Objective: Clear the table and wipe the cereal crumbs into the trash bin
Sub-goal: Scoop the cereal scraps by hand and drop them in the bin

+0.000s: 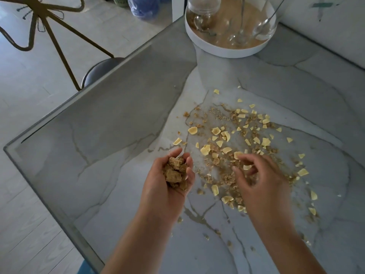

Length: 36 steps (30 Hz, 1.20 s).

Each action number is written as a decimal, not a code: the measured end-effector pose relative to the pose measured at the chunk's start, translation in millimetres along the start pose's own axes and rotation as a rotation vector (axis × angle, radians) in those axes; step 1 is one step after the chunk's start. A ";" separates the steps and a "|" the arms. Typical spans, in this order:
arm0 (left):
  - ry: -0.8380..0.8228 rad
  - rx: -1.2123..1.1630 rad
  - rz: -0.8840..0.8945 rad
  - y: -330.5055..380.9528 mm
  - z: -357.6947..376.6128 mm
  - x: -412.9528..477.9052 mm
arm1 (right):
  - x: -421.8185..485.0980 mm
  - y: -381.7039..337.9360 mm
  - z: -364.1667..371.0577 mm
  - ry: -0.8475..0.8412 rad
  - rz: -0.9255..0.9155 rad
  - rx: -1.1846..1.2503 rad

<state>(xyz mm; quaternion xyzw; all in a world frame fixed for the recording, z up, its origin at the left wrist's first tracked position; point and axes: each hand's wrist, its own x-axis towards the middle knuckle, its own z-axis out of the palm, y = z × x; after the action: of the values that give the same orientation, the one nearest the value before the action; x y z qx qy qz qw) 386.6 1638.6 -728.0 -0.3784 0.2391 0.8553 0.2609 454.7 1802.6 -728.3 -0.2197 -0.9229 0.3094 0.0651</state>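
Cereal crumbs and pale yellow flakes (233, 139) lie scattered over the middle of the marble table (118, 155). My left hand (167, 186) is cupped palm up just left of the spill and holds several brown cereal clusters (175, 173). My right hand (258, 180) hovers over the near part of the spill with its fingers curled down among the crumbs; a yellow flake (246, 167) sits between its fingertips. The right hand is blurred.
A round white tray (227, 52) at the table's far edge carries a glass jar (203, 8), a large glass vessel (264, 26) and spoons. A chair (98, 70) with gold legs stands beyond the left edge. No trash bin is in view.
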 end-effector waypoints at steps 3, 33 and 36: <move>0.002 0.010 0.004 -2.6 1.2 0.9 | 6.9 22.3 -2.3 0.020 0.090 -0.062; 0.018 0.123 -0.037 -26.0 12.6 -4.6 | 29.4 20.1 14.3 0.109 0.221 -0.010; 0.027 0.135 -0.012 -21.3 8.3 -3.6 | 32.5 23.1 19.9 0.086 0.188 -0.041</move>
<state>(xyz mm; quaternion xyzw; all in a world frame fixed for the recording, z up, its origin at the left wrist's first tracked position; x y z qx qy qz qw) 397.7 1658.6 -724.7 -0.3726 0.2975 0.8306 0.2876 429.0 1822.7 -758.6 -0.3196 -0.9008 0.2853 0.0710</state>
